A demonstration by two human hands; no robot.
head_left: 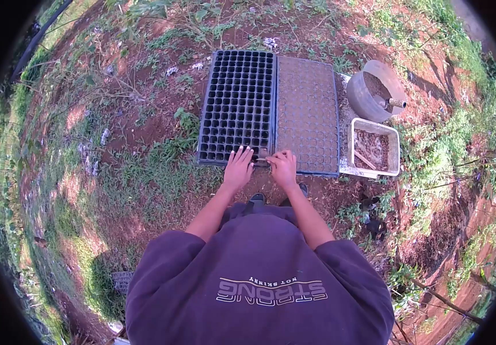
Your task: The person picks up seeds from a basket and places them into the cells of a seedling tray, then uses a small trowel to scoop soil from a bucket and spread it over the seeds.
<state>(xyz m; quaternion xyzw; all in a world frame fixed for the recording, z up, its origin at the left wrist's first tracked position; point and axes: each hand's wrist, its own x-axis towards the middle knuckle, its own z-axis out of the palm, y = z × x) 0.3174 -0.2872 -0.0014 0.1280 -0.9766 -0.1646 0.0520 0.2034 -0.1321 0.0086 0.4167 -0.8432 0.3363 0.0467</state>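
Note:
A black seedling tray (236, 103) with rows of empty cells lies on the ground in front of me. My left hand (239, 168) rests palm down over its near edge, fingers stretched out. Close by, my right hand (283, 168) is closed in a pinch at the tray's near right corner. A small greyish-brown patch (263, 153) shows just beyond its fingertips; what the pinch holds I cannot tell. Alongside the black tray on the right lies a second seedling tray (307, 115), its cells filled with brown soil.
Right of the trays stands a translucent tub (361, 95) of dark soil with a handled tool (396, 103) in it. Nearer is a white rectangular basin (396, 150) holding reddish-brown material and a stick (365, 160). Weeds and bare soil surround everything.

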